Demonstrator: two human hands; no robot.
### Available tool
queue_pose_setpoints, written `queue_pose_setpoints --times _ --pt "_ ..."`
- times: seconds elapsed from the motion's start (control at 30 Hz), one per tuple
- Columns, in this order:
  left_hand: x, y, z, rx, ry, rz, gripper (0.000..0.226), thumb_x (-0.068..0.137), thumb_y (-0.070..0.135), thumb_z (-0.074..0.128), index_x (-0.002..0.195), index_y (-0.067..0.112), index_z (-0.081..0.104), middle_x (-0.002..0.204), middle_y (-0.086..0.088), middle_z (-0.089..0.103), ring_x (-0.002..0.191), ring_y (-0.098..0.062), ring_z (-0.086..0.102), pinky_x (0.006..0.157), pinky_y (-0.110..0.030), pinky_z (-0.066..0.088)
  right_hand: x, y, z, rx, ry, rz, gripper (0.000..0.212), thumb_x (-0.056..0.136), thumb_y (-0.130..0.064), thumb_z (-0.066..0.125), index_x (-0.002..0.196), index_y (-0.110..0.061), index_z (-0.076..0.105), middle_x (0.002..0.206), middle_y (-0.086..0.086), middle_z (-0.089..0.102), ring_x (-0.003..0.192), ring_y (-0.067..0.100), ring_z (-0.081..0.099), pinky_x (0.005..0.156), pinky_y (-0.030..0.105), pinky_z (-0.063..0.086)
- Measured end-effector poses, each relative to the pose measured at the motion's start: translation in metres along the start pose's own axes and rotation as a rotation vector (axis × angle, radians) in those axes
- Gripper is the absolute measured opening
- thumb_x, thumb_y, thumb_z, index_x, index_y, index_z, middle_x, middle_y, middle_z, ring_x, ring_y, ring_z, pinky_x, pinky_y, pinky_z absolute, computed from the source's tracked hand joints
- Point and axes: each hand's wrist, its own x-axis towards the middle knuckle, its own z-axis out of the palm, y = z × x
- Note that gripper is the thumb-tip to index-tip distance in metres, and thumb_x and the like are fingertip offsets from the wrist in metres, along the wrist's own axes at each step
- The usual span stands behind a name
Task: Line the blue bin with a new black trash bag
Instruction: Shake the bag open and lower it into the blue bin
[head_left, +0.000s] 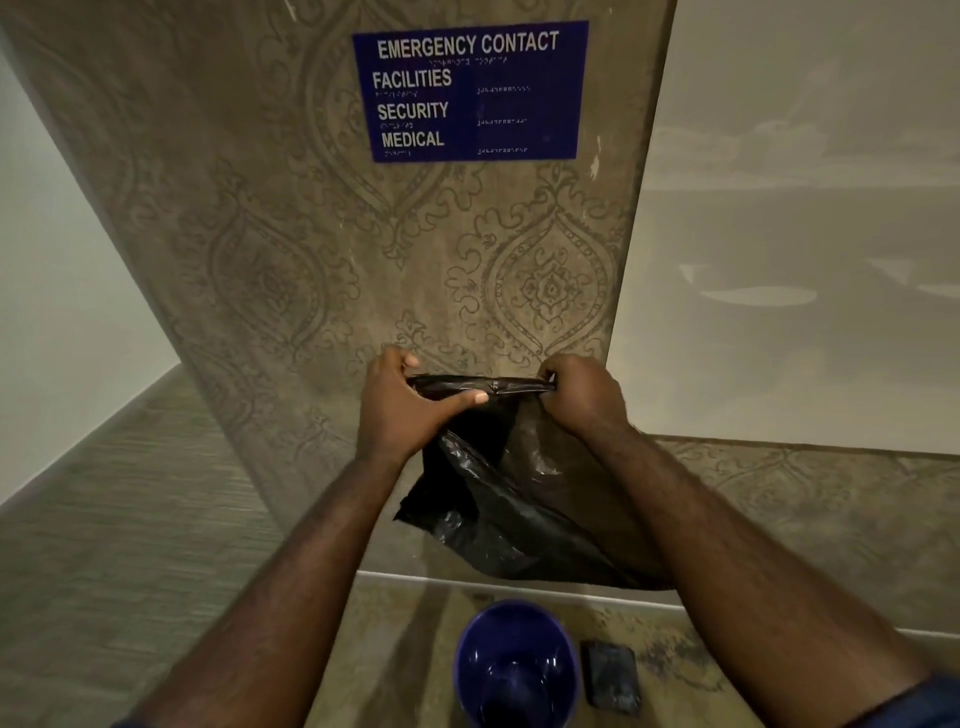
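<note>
I hold a crumpled black trash bag (509, 499) up in front of the wall with both hands. My left hand (402, 402) pinches the left end of its top edge. My right hand (582, 392) grips the right end of the same edge. The rest of the bag hangs down loosely between my forearms. Below it, on the floor, stands the round blue bin (517, 667), seen from above, glossy inside and without a liner.
A flat black folded pack (610, 675) lies on the floor right of the bin. A patterned brown wall panel carries a blue emergency contact sign (470, 91). A white baseboard (395, 575) runs behind the bin.
</note>
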Motion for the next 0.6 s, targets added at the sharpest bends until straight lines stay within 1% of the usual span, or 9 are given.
queue_pose_setpoints --times 0.07,0.13,0.2,0.3,0.33,0.4,0.47,0.5,0.6 --pt "-0.014 -0.001 0.018 0.068 0.027 0.028 0.107 0.040 0.058 0.088 0.128 0.027 0.037 0.129 0.000 0.043 0.113 -0.012 0.046 0.088 -0.026 0.045 -0.001 -0.004 -0.003 0.044 0.046 0.054 0.023 0.076 -0.013 0.058 0.092 -0.019 0.073 0.092 0.004 0.070 0.087 0.026 0.063 0.066 0.027 0.042" --pt "-0.028 -0.006 0.037 0.078 -0.036 0.005 0.120 0.051 0.032 0.092 0.146 0.030 0.019 0.147 -0.004 0.027 0.125 -0.017 0.040 0.092 -0.027 0.041 -0.004 -0.007 -0.005 0.091 0.082 0.087 0.019 0.075 -0.011 0.058 0.086 -0.016 0.072 0.078 0.001 0.065 0.078 0.024 0.062 0.059 0.023 0.039" --pt "-0.035 -0.016 0.046 0.014 -0.050 -0.015 0.113 0.065 0.013 0.085 0.151 0.027 0.014 0.153 -0.003 0.024 0.128 -0.012 0.039 0.094 -0.021 0.036 -0.008 -0.004 -0.009 0.106 0.127 0.118 0.016 0.074 -0.008 0.059 0.082 -0.014 0.072 0.068 -0.002 0.058 0.068 0.022 0.058 0.055 0.022 0.036" --pt "-0.033 -0.035 0.038 -0.039 0.053 -0.048 0.096 0.076 0.014 0.078 0.151 0.028 0.020 0.146 0.000 0.042 0.124 -0.008 0.046 0.099 -0.024 0.041 -0.013 0.018 -0.019 0.030 0.194 0.141 0.017 0.074 -0.010 0.059 0.086 -0.015 0.071 0.078 0.007 0.068 0.069 0.027 0.061 0.061 0.028 0.047" --pt "-0.030 -0.042 0.034 -0.025 0.068 -0.069 0.091 0.077 0.016 0.077 0.149 0.029 0.023 0.136 0.002 0.052 0.117 -0.011 0.053 0.097 -0.028 0.045 -0.014 0.028 -0.022 -0.011 0.187 0.144 0.019 0.074 -0.011 0.059 0.088 -0.017 0.071 0.083 0.009 0.070 0.074 0.031 0.064 0.064 0.030 0.050" --pt "-0.022 -0.052 0.026 0.120 0.032 -0.109 0.071 0.080 0.018 0.071 0.142 0.030 0.038 0.109 0.003 0.066 0.096 -0.017 0.063 0.081 -0.030 0.050 -0.017 0.050 -0.025 -0.118 0.094 0.146 0.022 0.076 -0.015 0.059 0.094 -0.020 0.071 0.092 0.010 0.071 0.082 0.033 0.066 0.067 0.032 0.049" --pt "-0.015 -0.057 0.021 0.330 -0.033 -0.111 0.038 0.081 0.014 0.063 0.116 0.028 0.063 0.097 -0.001 0.071 0.088 -0.023 0.067 0.075 -0.031 0.051 -0.020 0.068 -0.023 -0.207 -0.053 0.164 0.023 0.080 -0.019 0.058 0.099 -0.020 0.071 0.099 0.011 0.070 0.088 0.033 0.066 0.069 0.031 0.045" --pt "-0.013 -0.057 0.019 0.382 -0.046 -0.094 0.027 0.080 0.014 0.060 0.102 0.027 0.068 0.093 -0.001 0.072 0.085 -0.023 0.067 0.073 -0.031 0.051 -0.022 0.074 -0.020 -0.232 -0.118 0.188 0.024 0.081 -0.020 0.058 0.101 -0.021 0.071 0.102 0.011 0.069 0.091 0.032 0.066 0.070 0.031 0.045" --pt "-0.009 -0.055 0.016 0.371 -0.024 -0.009 0.015 0.080 0.015 0.058 0.083 0.024 0.069 0.079 0.003 0.069 0.073 -0.020 0.063 0.064 -0.028 0.048 -0.026 0.090 -0.014 -0.266 -0.173 0.259 0.026 0.083 -0.016 0.055 0.104 -0.021 0.070 0.106 0.010 0.069 0.094 0.031 0.065 0.071 0.032 0.044"
